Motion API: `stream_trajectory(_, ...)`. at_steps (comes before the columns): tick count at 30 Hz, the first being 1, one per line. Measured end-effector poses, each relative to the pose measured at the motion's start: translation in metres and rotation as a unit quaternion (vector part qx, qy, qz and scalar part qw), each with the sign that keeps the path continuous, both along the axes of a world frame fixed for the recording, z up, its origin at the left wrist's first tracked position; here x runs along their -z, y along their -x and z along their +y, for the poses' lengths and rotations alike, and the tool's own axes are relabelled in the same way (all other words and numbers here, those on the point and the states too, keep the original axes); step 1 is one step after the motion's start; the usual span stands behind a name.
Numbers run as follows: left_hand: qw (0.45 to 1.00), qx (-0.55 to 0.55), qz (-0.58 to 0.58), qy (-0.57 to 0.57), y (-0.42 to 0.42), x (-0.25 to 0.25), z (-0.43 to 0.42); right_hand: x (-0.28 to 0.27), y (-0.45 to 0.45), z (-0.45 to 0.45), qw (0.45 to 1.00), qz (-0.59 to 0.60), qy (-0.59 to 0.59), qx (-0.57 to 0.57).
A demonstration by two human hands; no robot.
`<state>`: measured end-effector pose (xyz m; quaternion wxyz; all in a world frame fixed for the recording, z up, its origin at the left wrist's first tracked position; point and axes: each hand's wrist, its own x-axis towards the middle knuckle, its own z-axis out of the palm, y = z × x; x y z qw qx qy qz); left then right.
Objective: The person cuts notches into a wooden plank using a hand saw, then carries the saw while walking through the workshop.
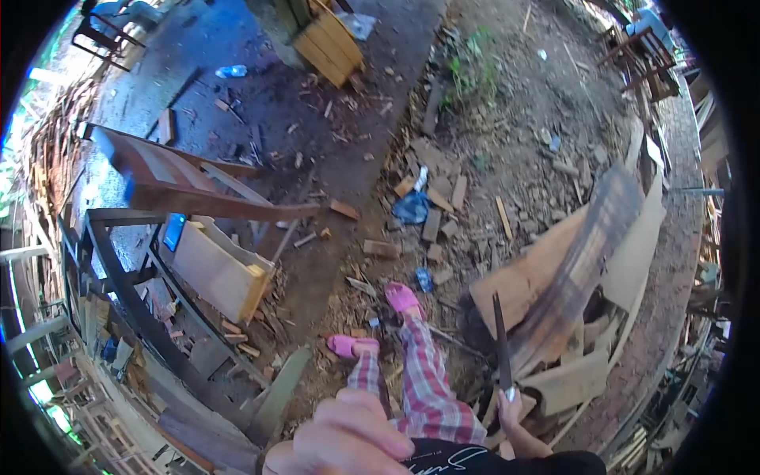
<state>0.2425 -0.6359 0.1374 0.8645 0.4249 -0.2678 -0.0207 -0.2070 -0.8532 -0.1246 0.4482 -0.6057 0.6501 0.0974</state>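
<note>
My right hand [511,409] is wrapped around the handle end of a long knife [502,348] at the lower right. Its dark, narrow blade points away from me and tapers to a tip, with a shiny band near my grip. Curved boards lie just right of the blade. My left hand [348,431] looms large and blurred close to the camera at the bottom. Its fingers are curled and pressed together; whatever may be in them is hidden. Below it show my checked trousers [427,380] and pink sandals [402,298] on the dirt.
A tipped brown wooden frame [190,178] and a broken drawer-like box [218,273] stand left. Bent, weathered boards [586,261] lie right. Brick pieces [382,249], wood scraps and a blue plastic bag [412,207] litter the ground. A yellow wooden box [331,49] and chairs [645,59] are farther off.
</note>
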Motion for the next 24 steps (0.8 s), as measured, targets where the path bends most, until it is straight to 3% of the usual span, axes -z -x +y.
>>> stream_trajectory(2,0.997,0.026,0.060,0.039,0.006,0.008,0.001,0.004,-0.020,0.000,0.999,-0.034,-0.004,-0.004)
stream_trajectory(3,0.966,0.137,0.200,0.085,0.013,0.004,0.003,0.002,-0.036,0.001,1.000,-0.027,-0.006,-0.002)
stream_trajectory(5,0.901,0.241,0.336,0.131,0.014,-0.004,-0.001,0.001,-0.062,0.002,0.998,-0.012,-0.052,0.025)
stream_trajectory(6,0.847,0.334,0.365,0.191,0.010,-0.010,-0.008,0.010,-0.067,0.004,0.997,-0.064,-0.048,0.019)
stream_trajectory(9,0.648,0.158,0.497,0.555,0.043,-0.067,-0.057,0.023,-0.085,0.005,0.995,-0.070,-0.065,0.022)
stream_trajectory(11,0.759,0.239,0.537,0.280,0.021,-0.058,-0.029,0.020,-0.114,0.005,0.995,-0.071,-0.074,0.016)
stream_trajectory(14,0.841,0.387,0.377,-0.018,-0.013,0.004,-0.024,0.029,-0.138,0.007,0.988,-0.135,-0.013,0.078)
stream_trajectory(15,0.837,0.378,0.382,-0.102,-0.001,0.022,-0.032,0.038,-0.146,-0.002,0.987,-0.148,0.024,-0.062)
stream_trajectory(16,0.830,0.362,0.384,-0.183,0.017,0.038,-0.048,0.047,-0.154,-0.012,0.968,-0.218,0.011,-0.123)
stream_trajectory(18,0.826,0.412,0.307,-0.232,0.055,0.053,-0.079,0.052,-0.181,-0.028,0.900,-0.369,-0.038,-0.228)
stream_trajectory(19,0.821,0.454,0.259,-0.230,0.076,0.054,-0.097,0.046,-0.204,-0.037,0.908,-0.197,0.031,-0.369)
stream_trajectory(20,0.815,0.488,0.211,-0.231,0.089,0.053,-0.113,0.026,-0.241,-0.040,0.861,-0.023,0.109,-0.496)
stream_trajectory(22,0.776,0.577,0.133,-0.217,0.078,0.019,-0.126,0.017,-0.286,-0.041,0.827,-0.006,0.066,-0.558)
stream_trajectory(23,0.766,0.598,0.106,-0.213,0.076,0.006,-0.130,0.018,-0.301,-0.040,0.779,0.004,0.060,-0.624)
stream_trajectory(24,0.808,0.527,0.102,-0.245,0.095,0.002,-0.134,0.017,-0.317,-0.039,0.728,0.016,0.055,-0.683)
